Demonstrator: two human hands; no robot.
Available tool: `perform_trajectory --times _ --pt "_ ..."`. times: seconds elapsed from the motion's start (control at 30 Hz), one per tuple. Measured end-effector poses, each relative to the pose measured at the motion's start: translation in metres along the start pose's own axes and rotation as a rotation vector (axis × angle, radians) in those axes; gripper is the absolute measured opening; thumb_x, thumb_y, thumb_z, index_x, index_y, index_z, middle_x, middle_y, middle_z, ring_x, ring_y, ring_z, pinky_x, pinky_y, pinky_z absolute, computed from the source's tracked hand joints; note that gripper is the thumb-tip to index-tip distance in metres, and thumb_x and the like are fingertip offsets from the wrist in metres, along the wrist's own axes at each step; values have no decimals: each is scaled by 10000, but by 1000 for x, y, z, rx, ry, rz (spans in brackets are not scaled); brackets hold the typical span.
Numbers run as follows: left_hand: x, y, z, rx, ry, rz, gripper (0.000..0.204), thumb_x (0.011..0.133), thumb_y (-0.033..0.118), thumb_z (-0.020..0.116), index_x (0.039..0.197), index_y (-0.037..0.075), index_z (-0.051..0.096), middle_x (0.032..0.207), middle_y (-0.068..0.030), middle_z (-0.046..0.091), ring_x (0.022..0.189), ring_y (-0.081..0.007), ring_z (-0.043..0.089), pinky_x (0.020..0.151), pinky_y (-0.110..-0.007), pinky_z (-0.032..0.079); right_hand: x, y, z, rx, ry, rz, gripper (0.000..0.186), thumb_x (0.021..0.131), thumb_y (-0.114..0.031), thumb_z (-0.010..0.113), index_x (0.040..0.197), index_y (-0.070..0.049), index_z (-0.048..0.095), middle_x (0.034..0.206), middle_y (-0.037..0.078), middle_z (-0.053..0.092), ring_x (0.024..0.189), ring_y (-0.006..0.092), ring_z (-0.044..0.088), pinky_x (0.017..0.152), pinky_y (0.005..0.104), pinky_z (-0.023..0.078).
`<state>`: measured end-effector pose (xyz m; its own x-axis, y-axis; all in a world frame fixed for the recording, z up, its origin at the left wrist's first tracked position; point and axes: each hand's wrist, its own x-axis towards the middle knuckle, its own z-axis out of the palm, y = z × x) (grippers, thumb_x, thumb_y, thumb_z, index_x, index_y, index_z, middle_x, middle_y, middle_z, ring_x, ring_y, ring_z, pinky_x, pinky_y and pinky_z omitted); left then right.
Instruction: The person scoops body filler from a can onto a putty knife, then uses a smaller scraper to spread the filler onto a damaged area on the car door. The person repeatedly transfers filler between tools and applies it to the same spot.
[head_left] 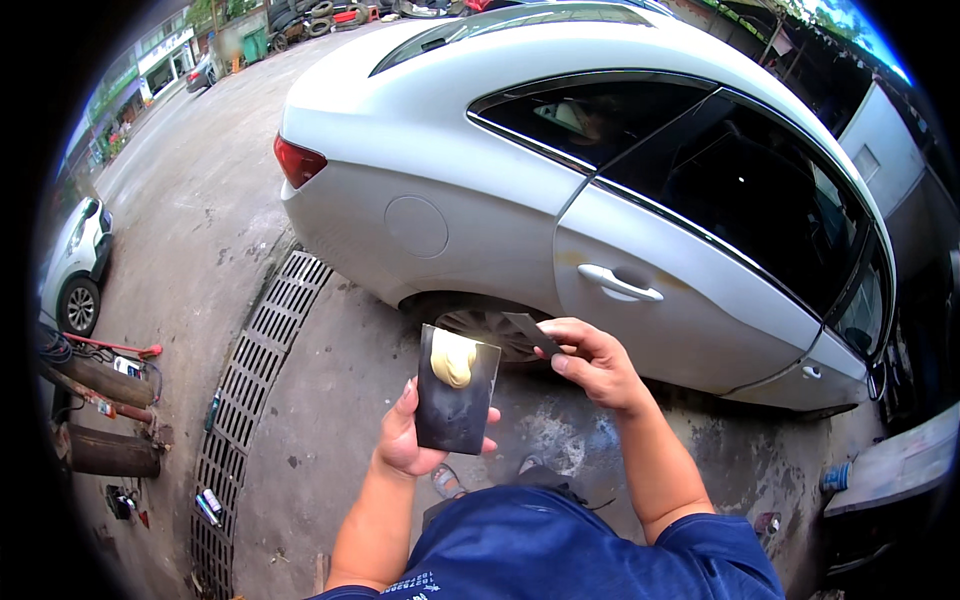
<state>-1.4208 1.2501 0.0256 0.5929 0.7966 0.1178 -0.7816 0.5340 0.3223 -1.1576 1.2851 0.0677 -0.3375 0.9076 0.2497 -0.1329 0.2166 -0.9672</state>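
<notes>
My left hand (pixel 402 432) grips a dark rectangular board (pixel 455 415) from beneath, its fingertips showing at the right edge. A dollop of pale yellow putty (pixel 453 358) sits on the board's upper part. Between the thumb and fingers of my right hand (pixel 592 360) is a thin dark putty spreader (pixel 532 332), tilted and held apart from the board. Just beyond both hands stands a white car (pixel 480 220), side on. Its rear wheel (pixel 485 328) is partly hidden behind the board and spreader. A faint yellowish patch marks the rear door (pixel 660 330) near its handle.
A slotted metal drain grate (pixel 255 370) runs along the ground at left. Beyond it are cylindrical posts (pixel 110 450) and another white car (pixel 78 265). A panel-like surface (pixel 900 460) juts in at right, beside a blue can (pixel 835 477). Tyres (pixel 300 18) are piled far back.
</notes>
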Motion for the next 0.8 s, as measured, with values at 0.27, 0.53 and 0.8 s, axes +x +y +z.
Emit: perform_trajectory --times 0.27,0.53,0.8 --pt "19 2 8 -4 217 205 606 782 114 475 1384 85 408 1336 -152 502 1218 -334 506 1044 -477 402 -23 32 38 488 -153 341 395 882 -72 634 1254 -20 511 1131 67 615 1030 114 578 916 288 452" --pt "35 1 25 182 138 285 612 784 86 462 1392 58 393 1351 -162 490 1222 -331 504 1055 -477 393 -22 35 -3 574 226 191 436 840 -76 659 1236 10 497 1113 123 640 1011 182 635 907 339 508" --pt "57 -36 22 505 115 340 511 927 178 488 1401 29 370 1351 -127 488 1243 -260 489 1054 -422 379 -20 31 6 303 63 237 397 932 -114 595 1273 5 431 1030 77 618 920 96 580 806 264 479"
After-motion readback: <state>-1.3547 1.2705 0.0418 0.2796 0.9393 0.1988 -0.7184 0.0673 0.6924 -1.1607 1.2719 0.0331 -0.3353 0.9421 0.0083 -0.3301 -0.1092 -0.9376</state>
